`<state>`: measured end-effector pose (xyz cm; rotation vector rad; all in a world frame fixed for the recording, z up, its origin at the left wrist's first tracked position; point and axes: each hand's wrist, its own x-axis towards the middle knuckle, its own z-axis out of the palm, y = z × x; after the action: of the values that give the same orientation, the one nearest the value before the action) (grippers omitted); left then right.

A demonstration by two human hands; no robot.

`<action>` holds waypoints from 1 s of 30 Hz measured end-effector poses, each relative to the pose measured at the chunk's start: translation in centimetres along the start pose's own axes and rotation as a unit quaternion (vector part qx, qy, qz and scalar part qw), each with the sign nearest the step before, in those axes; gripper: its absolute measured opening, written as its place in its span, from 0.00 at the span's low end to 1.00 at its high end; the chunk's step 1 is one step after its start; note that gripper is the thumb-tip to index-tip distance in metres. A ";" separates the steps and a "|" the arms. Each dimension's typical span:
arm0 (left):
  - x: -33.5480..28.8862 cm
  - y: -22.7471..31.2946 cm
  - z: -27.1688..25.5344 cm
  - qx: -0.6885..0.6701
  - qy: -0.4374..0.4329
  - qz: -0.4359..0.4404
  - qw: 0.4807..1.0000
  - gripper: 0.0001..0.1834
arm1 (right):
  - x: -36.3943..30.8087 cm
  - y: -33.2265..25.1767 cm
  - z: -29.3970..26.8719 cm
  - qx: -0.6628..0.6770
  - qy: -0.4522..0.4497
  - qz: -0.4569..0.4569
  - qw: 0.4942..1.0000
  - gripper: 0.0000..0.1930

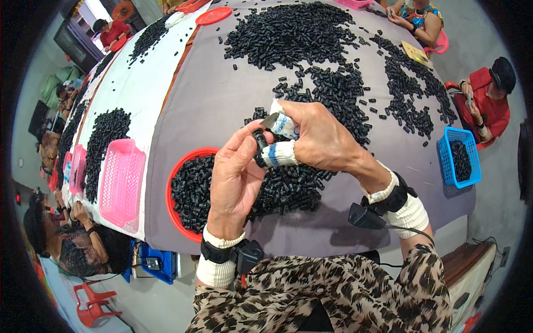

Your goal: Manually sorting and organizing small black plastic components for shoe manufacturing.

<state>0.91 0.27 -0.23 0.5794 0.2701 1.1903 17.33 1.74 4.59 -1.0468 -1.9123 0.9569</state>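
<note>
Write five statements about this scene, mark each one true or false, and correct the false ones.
1. The left hand holds a small black piece. True.
2. The right hand holds a pair of scissors. False: it holds a blade.
3. The red tray has many loose black pieces in it. True.
4. The blue basket on the right is empty. False: it has black pieces in it too.
5. The large pink basket stands on the white cloth. True.
</note>
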 end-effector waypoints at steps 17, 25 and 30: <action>-0.4 -0.3 0.3 0.020 0.018 0.027 0.999 0.19 | -0.3 -0.1 -0.1 0.004 -0.016 0.016 1.000 0.17; -0.2 -0.4 -0.3 0.006 -0.015 0.014 1.000 0.16 | -0.2 1.2 0.3 -0.005 -0.020 -0.012 1.000 0.18; -0.2 -0.3 -0.4 -0.023 -0.015 0.002 1.000 0.16 | 0.0 0.3 -0.1 -0.022 -0.045 0.013 0.999 0.18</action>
<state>0.91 0.12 -0.73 0.5567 0.2152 1.1876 17.52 1.83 4.37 -1.0721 -2.0050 0.9957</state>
